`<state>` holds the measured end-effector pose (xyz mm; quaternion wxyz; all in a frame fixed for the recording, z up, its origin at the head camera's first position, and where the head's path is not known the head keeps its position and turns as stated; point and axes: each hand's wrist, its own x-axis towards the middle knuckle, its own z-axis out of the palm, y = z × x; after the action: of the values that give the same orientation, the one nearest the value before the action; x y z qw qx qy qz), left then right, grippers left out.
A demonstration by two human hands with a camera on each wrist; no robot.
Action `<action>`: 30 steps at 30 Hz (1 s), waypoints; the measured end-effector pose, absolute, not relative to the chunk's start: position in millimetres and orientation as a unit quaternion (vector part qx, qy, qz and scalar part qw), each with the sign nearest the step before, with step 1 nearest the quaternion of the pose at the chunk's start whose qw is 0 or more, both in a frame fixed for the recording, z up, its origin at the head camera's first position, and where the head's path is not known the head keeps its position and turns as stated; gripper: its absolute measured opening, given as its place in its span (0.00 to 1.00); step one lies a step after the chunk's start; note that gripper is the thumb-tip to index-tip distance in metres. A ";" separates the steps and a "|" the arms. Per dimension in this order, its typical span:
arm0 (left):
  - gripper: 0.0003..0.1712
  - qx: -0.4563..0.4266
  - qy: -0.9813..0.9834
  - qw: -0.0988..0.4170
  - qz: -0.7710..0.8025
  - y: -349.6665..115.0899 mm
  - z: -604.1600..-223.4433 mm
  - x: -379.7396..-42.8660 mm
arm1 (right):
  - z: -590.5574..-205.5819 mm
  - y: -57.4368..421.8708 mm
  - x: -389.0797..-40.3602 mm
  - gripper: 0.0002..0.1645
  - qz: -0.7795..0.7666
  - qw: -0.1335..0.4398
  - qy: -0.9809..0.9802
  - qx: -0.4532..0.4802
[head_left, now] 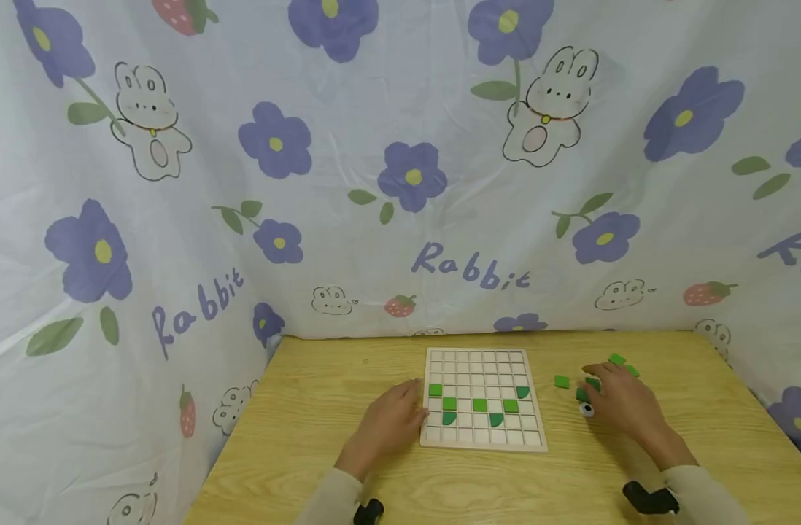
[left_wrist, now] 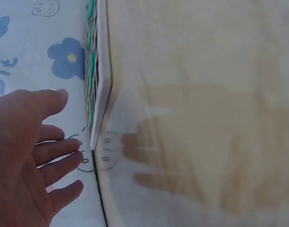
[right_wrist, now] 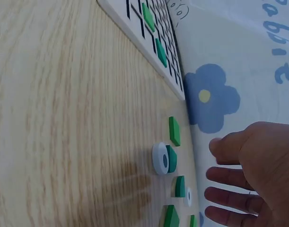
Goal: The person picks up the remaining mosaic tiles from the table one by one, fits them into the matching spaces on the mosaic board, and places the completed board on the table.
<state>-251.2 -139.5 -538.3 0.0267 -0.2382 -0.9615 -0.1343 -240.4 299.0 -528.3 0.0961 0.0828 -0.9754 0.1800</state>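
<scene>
A pale wooden grid board (head_left: 486,447) lies flat on the table. In its cells sit several light green squares (head_left: 480,405) and three dark green quarter-round pieces (head_left: 497,419). My left hand (head_left: 389,419) is at the board's left edge, fingers extended, thumb near the rim. To the right of the board, my right hand (head_left: 620,401) hovers over loose pieces with its fingers apart and nothing between them. Beneath and around it are a white disc with a dark centre (right_wrist: 160,158), a dark green piece (right_wrist: 180,187) and a light green square (right_wrist: 174,131).
One loose light green square (head_left: 562,381) lies between the board and my right hand; another green square (head_left: 616,359) is beyond the fingers. A patterned white curtain (head_left: 348,240) hangs along the back and left of the wooden table (head_left: 322,379). Each wrist carries a black strap mount (head_left: 650,499).
</scene>
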 end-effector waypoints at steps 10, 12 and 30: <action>0.39 -0.249 -0.958 -0.037 -0.136 -137.9 -547.9 -236.6 | -538.8 303.1 -242.1 0.12 0.189 0.079 -0.974 0.099; 0.40 -0.248 -0.957 -0.049 -0.140 -138.1 -548.5 -236.4 | -541.8 302.2 -243.2 0.13 0.190 0.083 -0.973 0.099; 0.44 -0.262 -0.948 -0.107 -0.142 -142.3 -553.6 -239.2 | -553.7 300.5 -251.4 0.11 0.186 0.064 -0.977 0.078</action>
<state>-239.2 -142.3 -553.6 -0.1067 -0.2625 -0.9484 -0.1422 -251.4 300.5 -553.7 0.0636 0.0783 -0.9774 0.1858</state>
